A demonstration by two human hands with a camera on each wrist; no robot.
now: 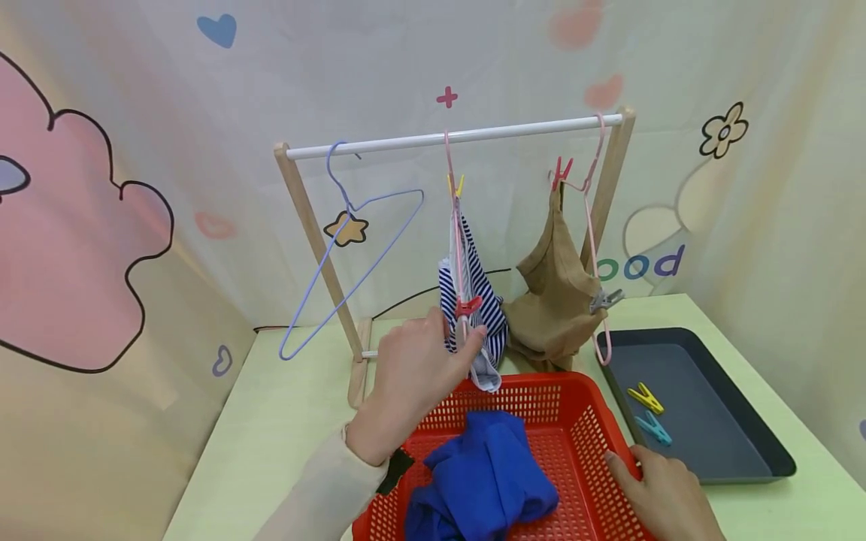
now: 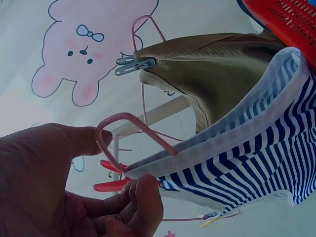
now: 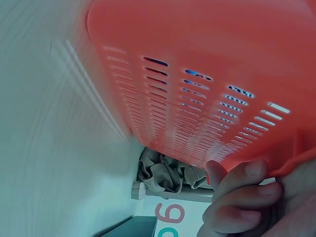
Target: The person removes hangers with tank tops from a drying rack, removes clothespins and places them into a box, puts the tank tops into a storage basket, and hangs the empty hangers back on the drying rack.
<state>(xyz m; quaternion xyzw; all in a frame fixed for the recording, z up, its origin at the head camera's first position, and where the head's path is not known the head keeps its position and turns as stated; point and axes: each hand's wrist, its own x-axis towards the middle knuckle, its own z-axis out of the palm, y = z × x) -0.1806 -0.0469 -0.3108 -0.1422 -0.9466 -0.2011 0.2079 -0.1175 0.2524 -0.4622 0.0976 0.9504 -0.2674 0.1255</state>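
My left hand (image 1: 422,368) is at the lower end of a pink hanger (image 2: 129,117), its thumb against the bent tip and its fingers loosely bent beside a red clothespin (image 1: 468,306). Thumb and fingertips stay apart, with the hanger between them. Navy-and-white striped clothing (image 1: 489,300) hangs from that hanger, with a yellow clothespin (image 1: 456,185) higher up. My right hand (image 1: 666,488) grips the right rim of a red perforated basket (image 1: 598,421), fingers curled outside it. Inside the basket lies folded blue cloth (image 1: 483,477).
A white rail (image 1: 379,144) on wooden posts carries an unloaded blue hanger (image 1: 352,282) at left. Brown clothing (image 1: 558,293) hangs at right, held by red and grey clothespins (image 1: 606,300). A dark tray (image 1: 704,406) holds yellow (image 1: 646,398) and turquoise clothespins (image 1: 653,428).
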